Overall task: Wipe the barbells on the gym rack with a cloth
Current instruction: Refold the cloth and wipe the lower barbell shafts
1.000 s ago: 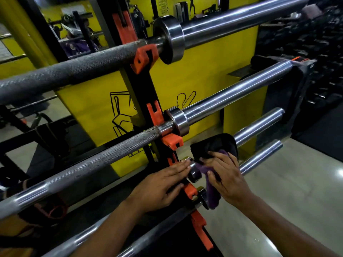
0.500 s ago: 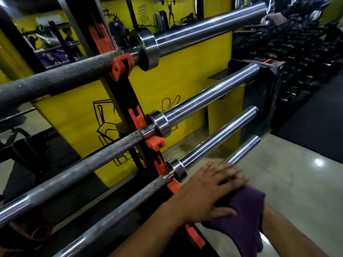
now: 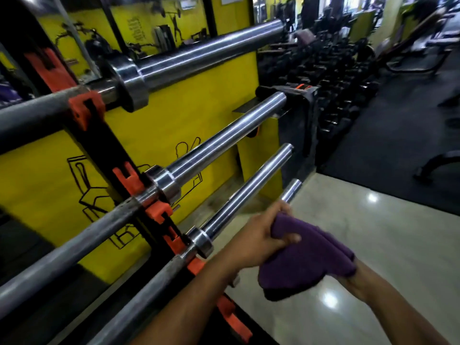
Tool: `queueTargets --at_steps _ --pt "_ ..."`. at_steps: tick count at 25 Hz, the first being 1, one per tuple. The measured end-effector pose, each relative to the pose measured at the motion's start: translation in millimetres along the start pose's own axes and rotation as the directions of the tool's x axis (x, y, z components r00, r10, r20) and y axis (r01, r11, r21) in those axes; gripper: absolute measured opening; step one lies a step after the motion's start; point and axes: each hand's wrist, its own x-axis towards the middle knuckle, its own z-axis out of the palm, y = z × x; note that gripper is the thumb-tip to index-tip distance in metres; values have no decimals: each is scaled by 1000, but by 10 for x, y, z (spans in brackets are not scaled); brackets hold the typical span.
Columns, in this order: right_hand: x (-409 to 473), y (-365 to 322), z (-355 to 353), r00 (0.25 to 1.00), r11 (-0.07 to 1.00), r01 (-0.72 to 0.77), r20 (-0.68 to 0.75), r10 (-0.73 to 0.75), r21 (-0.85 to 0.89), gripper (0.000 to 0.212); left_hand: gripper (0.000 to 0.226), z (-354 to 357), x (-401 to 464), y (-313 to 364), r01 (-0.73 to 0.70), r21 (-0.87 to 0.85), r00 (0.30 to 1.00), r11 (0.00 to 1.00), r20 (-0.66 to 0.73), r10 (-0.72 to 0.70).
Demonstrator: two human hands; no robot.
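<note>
Right now you are working low on the rack point(image 3: 107, 155), at the sleeve end of the lowest barbell point(image 3: 291, 191), whose chrome tip is poking out just beyond your knuckles. Your left hand point(image 3: 258, 236) is gripping the purple cloth point(image 3: 302, 257): fingers curled over its top fold, thumb pressing into the fabric from the near side. The cloth is bunching and draping to the right, hiding most of your right hand point(image 3: 348, 277); only the wrist and forearm are showing, so I cannot tell how those fingers are lying, though the cloth seems to be resting over them.

Whether the cloth is actually wrapping the lowest sleeve or only sitting in front of it is not clear from this angle; the bar under your hand is hidden.

Judged step: you are either finishing the stroke along this bottom sleeve or regathering the cloth between bars. The third barbell point(image 3: 249, 192), the second barbell point(image 3: 224, 143) and the top barbell point(image 3: 206, 56) are all lying in their orange hooks point(image 3: 86, 109), free of your hands.

Next move, as I read it: get a flat, clean fold of cloth into your palm, wrap it round a sleeve close to the collar, then draw outward to the tip, keeping the loose tail from snagging on the hooks.
</note>
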Motion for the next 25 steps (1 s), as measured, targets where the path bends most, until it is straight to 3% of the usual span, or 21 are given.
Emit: queueTargets --at_steps 1,3,5,7,12,14,16,18,22,25 --pt "-81 69 174 992 998 -2 129 10 -65 124 31 -24 36 -26 40 -86 998 995 -37 -43" --pt "-156 143 429 982 968 14 183 33 -251 110 31 -32 126 -83 99 -191 988 976 -97 -120" --pt "-67 208 479 989 943 108 131 -70 -315 92 33 -12 216 -131 131 -196 975 972 -155 -162" --pt "12 224 493 996 918 89 51 -75 -385 78 35 -21 303 -166 143 -135 971 980 -174 -166" --pt "197 417 562 989 899 105 143 -48 -425 110 34 -172 633 -244 163 71 981 984 -114 -154" --pt "290 436 668 990 876 132 100 -97 -463 100 30 -210 796 -252 163 126 982 979 -114 -149" --pt "431 393 764 989 967 109 -77 -130 -230 65 41 -281 926 -293 138 306 986 942 -132 -102" --pt "646 292 732 967 995 45 -255 -20 93 42 64 -438 990 -416 91 577 993 812 -109 -34" --pt "1140 83 587 927 927 111 -372 33 358 30 87 -686 733 -748 -16 820 972 573 147 -184" --pt "1640 -70 759 913 898 177 -409 3 402 36 79 -670 560 -913 -68 824 974 563 178 -143"
